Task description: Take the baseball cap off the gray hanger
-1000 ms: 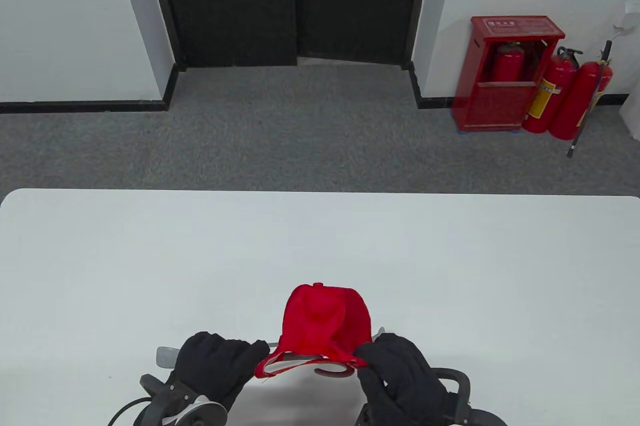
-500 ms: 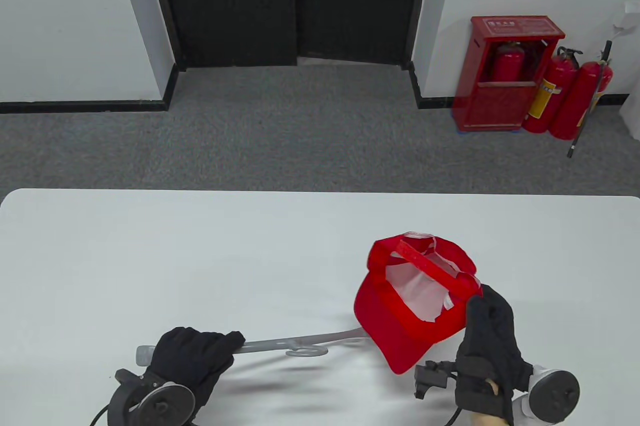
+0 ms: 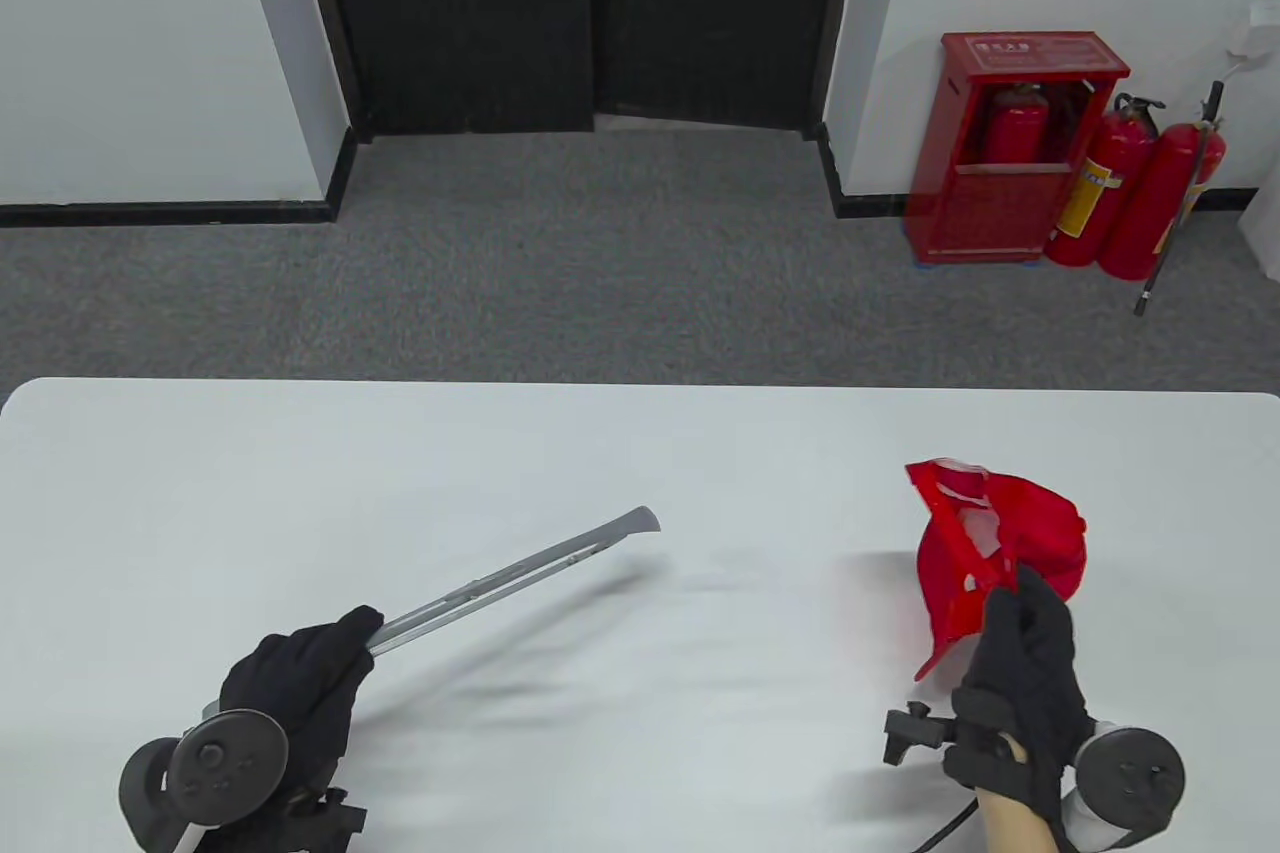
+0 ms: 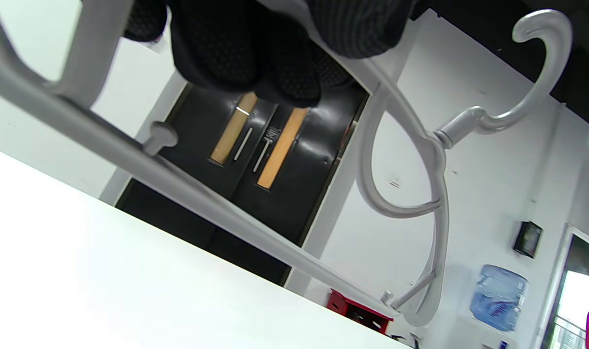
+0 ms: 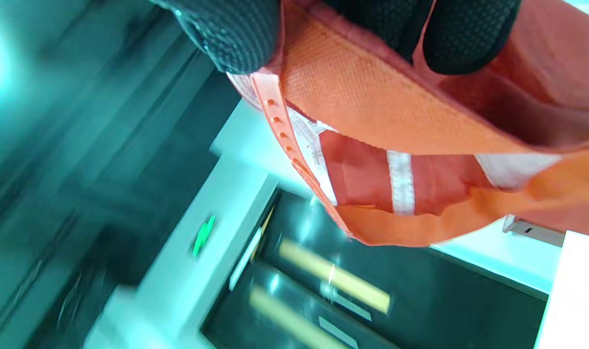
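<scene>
The red baseball cap is off the hanger and hangs in the air at the right, its inside facing the camera. My right hand grips its rear edge; the right wrist view shows my fingers pinching the cap fabric by the strap. My left hand grips one end of the gray hanger, which points up and to the right above the white table. In the left wrist view the hanger's bar and hook stand bare under my fingers.
A red fire extinguisher cabinet and two extinguishers stand on the floor beyond the table's far right. Dark double doors lie behind.
My right hand pulled the cap off the hanger and carried it right. My left hand moved left and swung the hanger's free end up and away.
</scene>
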Available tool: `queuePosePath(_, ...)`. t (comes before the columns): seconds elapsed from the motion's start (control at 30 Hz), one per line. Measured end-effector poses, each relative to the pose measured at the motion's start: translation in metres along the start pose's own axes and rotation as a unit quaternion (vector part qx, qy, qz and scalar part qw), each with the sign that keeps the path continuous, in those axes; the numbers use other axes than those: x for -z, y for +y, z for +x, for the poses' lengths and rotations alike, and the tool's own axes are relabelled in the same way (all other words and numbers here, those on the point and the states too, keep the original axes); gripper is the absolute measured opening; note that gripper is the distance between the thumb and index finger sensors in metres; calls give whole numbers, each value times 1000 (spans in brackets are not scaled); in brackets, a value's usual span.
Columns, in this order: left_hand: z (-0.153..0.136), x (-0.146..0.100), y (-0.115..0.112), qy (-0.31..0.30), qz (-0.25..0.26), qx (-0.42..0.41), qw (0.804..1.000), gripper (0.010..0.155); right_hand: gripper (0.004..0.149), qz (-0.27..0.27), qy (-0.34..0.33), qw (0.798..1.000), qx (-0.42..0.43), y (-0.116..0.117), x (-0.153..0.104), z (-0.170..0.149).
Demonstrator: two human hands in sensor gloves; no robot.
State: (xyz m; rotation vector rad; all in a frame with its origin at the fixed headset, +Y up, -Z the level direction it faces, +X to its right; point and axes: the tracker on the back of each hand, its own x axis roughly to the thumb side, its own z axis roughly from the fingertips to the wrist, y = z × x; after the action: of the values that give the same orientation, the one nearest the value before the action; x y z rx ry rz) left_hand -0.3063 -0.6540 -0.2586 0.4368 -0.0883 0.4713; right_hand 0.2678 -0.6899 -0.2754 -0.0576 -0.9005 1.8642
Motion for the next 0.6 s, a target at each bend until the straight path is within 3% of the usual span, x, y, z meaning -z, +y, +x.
queuePosePath(0.1, -3, 0, -2, 8, 7, 4, 1000, 44, 36, 86, -62, 992, -61, 25, -10, 7)
queuePosePath(0.2, -5, -1, -4, 10, 8, 8, 1000, 44, 36, 178, -130, 967, -127, 49, -22, 13)
queuePosePath(0.3, -7, -1, -7, 9, 5, 11, 1000, 44, 36, 231, -163, 943, -177, 63, -30, 12)
queuePosePath(0.6, -6, -1, -16, -4, 6, 34, 999, 44, 37, 319, -93, 915, -229, 80, -41, -16)
